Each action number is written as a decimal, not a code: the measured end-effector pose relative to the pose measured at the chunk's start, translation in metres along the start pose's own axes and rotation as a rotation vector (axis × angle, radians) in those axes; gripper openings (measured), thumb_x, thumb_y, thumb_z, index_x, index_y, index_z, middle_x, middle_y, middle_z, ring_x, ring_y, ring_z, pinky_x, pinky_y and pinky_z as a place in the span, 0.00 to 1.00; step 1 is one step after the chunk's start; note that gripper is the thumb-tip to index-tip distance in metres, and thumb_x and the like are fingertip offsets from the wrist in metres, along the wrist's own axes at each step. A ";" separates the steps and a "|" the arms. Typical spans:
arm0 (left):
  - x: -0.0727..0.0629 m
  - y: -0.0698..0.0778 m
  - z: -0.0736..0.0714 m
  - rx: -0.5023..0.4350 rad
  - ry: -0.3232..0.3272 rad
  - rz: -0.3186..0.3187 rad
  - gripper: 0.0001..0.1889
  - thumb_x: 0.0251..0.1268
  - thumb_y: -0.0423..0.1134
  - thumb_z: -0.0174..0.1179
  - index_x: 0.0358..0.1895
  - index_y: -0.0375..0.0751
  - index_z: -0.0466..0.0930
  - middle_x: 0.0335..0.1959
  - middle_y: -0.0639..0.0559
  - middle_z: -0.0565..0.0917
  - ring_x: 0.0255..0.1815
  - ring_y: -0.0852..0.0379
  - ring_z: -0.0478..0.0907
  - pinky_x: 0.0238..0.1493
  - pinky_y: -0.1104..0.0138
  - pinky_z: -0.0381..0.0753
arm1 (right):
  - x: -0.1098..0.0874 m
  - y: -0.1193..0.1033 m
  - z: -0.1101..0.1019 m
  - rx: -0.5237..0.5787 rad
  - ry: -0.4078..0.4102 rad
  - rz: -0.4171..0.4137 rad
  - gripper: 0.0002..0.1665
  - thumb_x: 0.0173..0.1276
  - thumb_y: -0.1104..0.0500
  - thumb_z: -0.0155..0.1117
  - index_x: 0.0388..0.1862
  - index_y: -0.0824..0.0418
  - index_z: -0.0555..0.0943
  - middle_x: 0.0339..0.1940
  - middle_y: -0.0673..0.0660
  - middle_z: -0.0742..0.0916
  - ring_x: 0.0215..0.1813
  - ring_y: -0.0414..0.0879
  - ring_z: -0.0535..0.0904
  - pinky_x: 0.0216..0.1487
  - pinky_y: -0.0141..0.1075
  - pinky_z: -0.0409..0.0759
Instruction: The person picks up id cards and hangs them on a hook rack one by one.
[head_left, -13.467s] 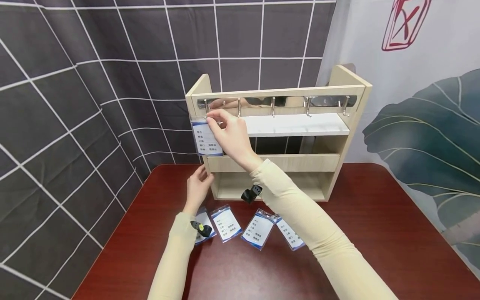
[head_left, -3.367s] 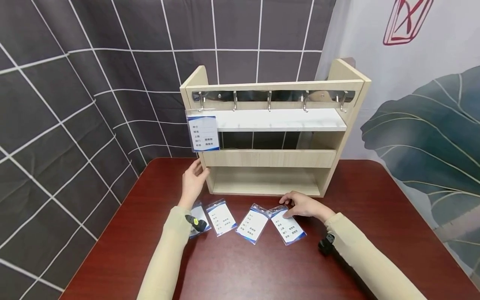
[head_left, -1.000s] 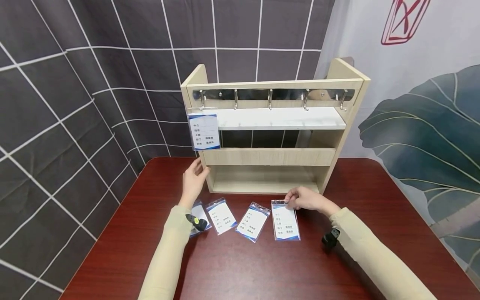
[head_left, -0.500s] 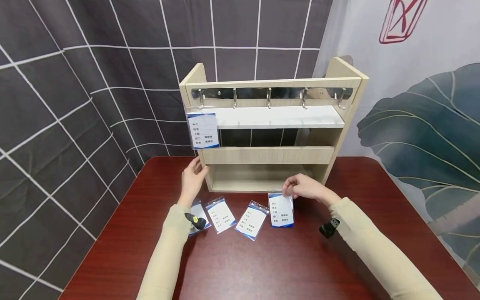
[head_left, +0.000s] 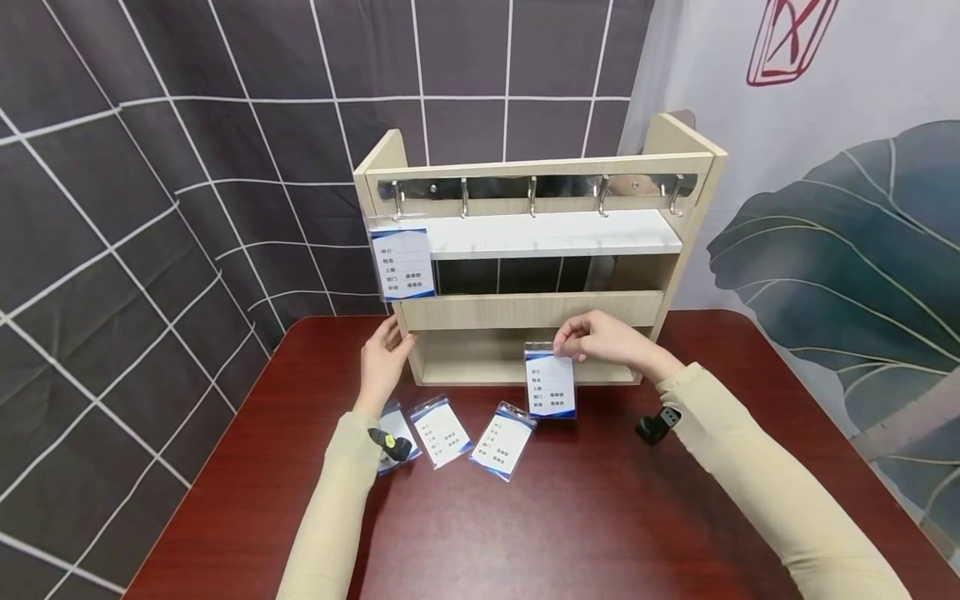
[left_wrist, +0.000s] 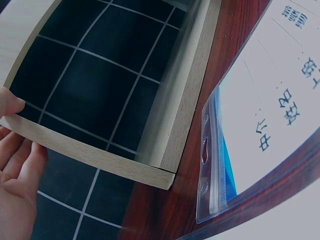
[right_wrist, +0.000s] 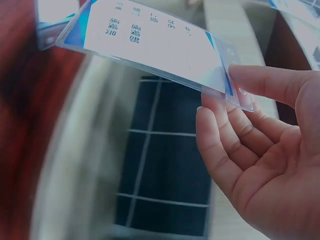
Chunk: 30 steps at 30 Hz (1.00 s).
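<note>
While the left hand [head_left: 382, 365] grips the left panel [left_wrist: 100, 154] of the wooden rack [head_left: 517, 312] between thumb and fingers, the right hand [head_left: 606, 342] pinches a badge [head_left: 551, 387] by its top edge before the rack's bottom compartment [head_left: 476, 357]. Another badge [head_left: 402, 263] hangs below the rack's leftmost hook [head_left: 397, 200]; three more badges [head_left: 442, 432] lie on the table [head_left: 525, 533] in front.

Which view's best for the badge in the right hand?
Head: whole badge in frame, printed side facing the camera. Right wrist: closer, shows the right hand pinching it, but crops it. Left wrist: another badge only.
</note>
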<state>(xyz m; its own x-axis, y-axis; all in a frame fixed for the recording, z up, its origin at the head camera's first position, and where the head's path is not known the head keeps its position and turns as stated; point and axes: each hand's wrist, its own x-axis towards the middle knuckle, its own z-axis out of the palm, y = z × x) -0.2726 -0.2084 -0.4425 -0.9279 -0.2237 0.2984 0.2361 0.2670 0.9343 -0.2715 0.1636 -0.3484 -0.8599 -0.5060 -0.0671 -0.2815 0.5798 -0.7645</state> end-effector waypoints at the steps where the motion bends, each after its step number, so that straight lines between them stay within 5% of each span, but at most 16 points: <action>1: 0.000 0.000 0.000 0.001 -0.001 0.000 0.28 0.67 0.35 0.64 0.70 0.35 0.72 0.64 0.36 0.78 0.65 0.43 0.77 0.61 0.57 0.81 | 0.000 -0.004 -0.002 -0.002 0.007 -0.009 0.05 0.67 0.62 0.66 0.37 0.64 0.84 0.33 0.53 0.87 0.36 0.48 0.80 0.39 0.36 0.83; 17: -0.002 0.006 0.001 0.001 -0.007 0.004 0.27 0.67 0.34 0.63 0.69 0.34 0.72 0.64 0.35 0.78 0.65 0.41 0.76 0.61 0.55 0.80 | -0.004 -0.069 -0.030 -0.001 0.129 -0.109 0.08 0.68 0.58 0.68 0.41 0.62 0.84 0.33 0.54 0.88 0.36 0.48 0.81 0.38 0.32 0.82; 30: -0.003 0.003 0.000 -0.003 -0.002 0.012 0.27 0.68 0.34 0.64 0.70 0.34 0.72 0.64 0.35 0.77 0.65 0.40 0.76 0.61 0.55 0.80 | -0.008 -0.108 -0.047 0.074 0.204 -0.194 0.07 0.68 0.59 0.69 0.39 0.63 0.84 0.34 0.56 0.88 0.38 0.47 0.83 0.45 0.39 0.87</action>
<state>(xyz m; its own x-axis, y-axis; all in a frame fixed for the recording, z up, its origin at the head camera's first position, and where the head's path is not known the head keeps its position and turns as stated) -0.2692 -0.2065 -0.4404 -0.9256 -0.2188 0.3090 0.2478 0.2668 0.9313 -0.2539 0.1353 -0.2346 -0.8630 -0.4594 0.2100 -0.4239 0.4325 -0.7958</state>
